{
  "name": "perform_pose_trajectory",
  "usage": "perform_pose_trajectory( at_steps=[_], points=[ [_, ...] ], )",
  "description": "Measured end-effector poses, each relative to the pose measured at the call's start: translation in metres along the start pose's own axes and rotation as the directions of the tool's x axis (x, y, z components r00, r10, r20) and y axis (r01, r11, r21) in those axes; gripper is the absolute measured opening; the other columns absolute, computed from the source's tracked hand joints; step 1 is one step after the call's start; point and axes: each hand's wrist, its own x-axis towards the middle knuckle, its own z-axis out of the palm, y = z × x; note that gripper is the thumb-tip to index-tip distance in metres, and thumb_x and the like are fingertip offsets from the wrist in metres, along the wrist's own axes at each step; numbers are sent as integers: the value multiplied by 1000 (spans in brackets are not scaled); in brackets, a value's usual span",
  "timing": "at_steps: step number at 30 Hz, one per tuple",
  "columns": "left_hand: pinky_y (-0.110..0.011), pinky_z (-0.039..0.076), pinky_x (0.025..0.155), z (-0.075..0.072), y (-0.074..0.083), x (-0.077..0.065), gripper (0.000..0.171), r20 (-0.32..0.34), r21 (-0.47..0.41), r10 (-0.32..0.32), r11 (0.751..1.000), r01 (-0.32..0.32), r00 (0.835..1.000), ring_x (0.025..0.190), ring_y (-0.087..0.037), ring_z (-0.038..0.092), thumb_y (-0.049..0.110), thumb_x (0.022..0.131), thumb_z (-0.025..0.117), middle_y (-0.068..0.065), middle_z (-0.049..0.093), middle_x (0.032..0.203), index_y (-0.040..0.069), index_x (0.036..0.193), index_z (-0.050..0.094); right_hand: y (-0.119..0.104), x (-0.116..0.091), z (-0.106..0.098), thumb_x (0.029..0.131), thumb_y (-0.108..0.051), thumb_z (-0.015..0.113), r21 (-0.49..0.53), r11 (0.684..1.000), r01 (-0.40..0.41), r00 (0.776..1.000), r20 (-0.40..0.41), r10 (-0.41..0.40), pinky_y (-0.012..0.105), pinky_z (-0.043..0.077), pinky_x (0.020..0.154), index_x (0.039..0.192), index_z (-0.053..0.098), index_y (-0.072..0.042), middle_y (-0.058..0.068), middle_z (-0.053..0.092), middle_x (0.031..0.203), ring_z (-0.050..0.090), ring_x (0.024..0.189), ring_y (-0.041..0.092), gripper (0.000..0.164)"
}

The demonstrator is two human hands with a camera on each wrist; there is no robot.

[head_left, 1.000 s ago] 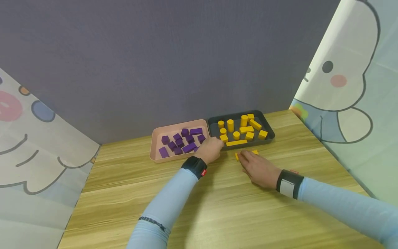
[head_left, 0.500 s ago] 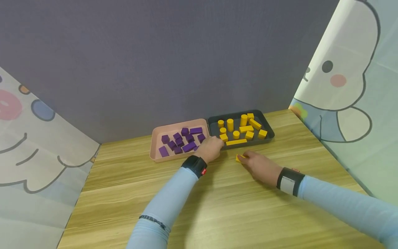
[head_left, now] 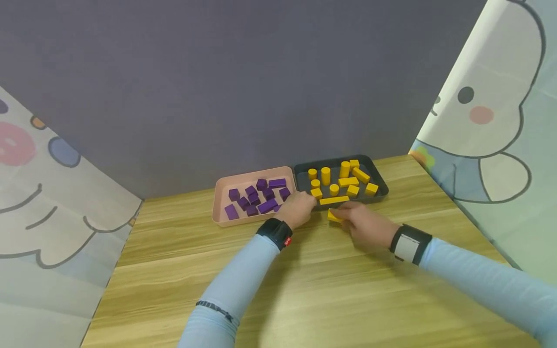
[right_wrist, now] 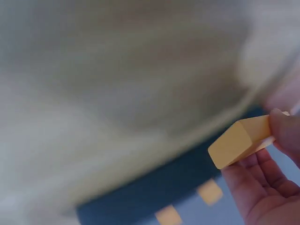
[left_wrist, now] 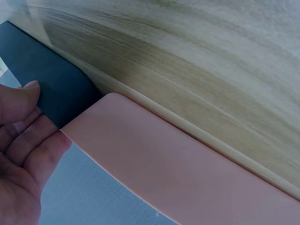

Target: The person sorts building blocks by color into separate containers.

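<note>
My left hand grips the near left corner of the dark tray. In the left wrist view its thumb lies on the tray's outer wall, with other fingers over the rim. Yellow blocks and cylinders, several of them, lie or stand inside that tray. My right hand pinches a yellow rectangular block between thumb and fingers, just in front of the tray's near wall. Part of this block is hidden by the fingers in the head view.
A pink tray with several purple blocks adjoins the dark tray's left side. Behind both trays rises a grey wall. The wooden table extends toward me, with cartoon-printed sheets at either side.
My right hand has taken hold of the yellow block, which lay on the table, and moved it slightly toward the dark tray. The left hand keeps its grip at the tray corner.
</note>
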Motion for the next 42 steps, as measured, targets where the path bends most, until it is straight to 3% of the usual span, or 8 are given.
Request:
perform_pose_trajectory(
  at_steps=[4, 8, 12, 16, 21, 26, 42],
  points=[
    [-25, 61, 78, 0, -1, 0, 17, -9, 12, -3, 1000, 3, 1000, 77, -12, 70, 11, 102, 66, 2, 78, 90, 16, 109, 80, 9, 32, -28, 92, 5, 70, -58, 998, 13, 995, -96, -19, 40, 64, 82, 141, 64, -3, 19, 71, 123, 71, 101, 29, 50],
    [-26, 62, 80, 1, 0, -1, 17, -12, 42, 8, 999, -7, 1000, 81, -13, 72, 12, 102, 65, 1, 80, 93, 17, 109, 80, 22, 68, -57, 95, 4, 66, -67, 996, -60, 992, -113, 52, 41, 63, 80, 146, 60, -4, 21, 68, 127, 71, 102, 31, 52],
    [-25, 62, 81, 3, 3, 0, 15, -22, 64, 14, 998, -12, 1000, 81, -12, 71, 14, 102, 67, 2, 80, 94, 17, 109, 80, 41, 102, -74, 95, 10, 60, -8, 988, -152, 985, -80, 151, 46, 62, 85, 149, 56, -5, 22, 64, 136, 68, 115, 37, 56],
    [-24, 61, 81, 3, 9, -3, 14, -23, 73, 12, 997, -10, 1000, 79, -11, 70, 16, 101, 68, 3, 80, 94, 17, 109, 80, 60, 124, -73, 94, 12, 59, -29, 975, -221, 975, -3, 221, 51, 60, 94, 152, 52, -2, 25, 60, 143, 63, 124, 42, 60],
    [-22, 61, 77, 3, 21, -11, 14, -7, 48, 24, 999, -24, 1000, 76, -10, 69, 16, 101, 69, 3, 80, 93, 17, 109, 80, 76, 131, -61, 92, 9, 66, -141, 968, -208, 975, 49, 217, 56, 56, 100, 141, 59, 5, 28, 65, 131, 65, 116, 45, 50],
    [-22, 60, 73, 1, 28, -17, 13, -39, 61, 50, 997, -47, 998, 76, -9, 70, 14, 100, 69, 4, 79, 91, 18, 107, 81, 82, 132, -52, 89, 9, 70, -200, 965, -169, 981, 58, 184, 55, 57, 99, 129, 67, 6, 26, 70, 123, 67, 113, 43, 41],
    [-23, 58, 69, -2, 33, -15, 15, -75, 126, 84, 989, -74, 994, 75, -9, 70, 14, 101, 66, 6, 76, 85, 20, 101, 80, 85, 134, -42, 89, 14, 66, -231, 964, -131, 977, 132, 165, 54, 58, 97, 121, 73, 3, 22, 74, 119, 70, 109, 39, 35]
  ],
)
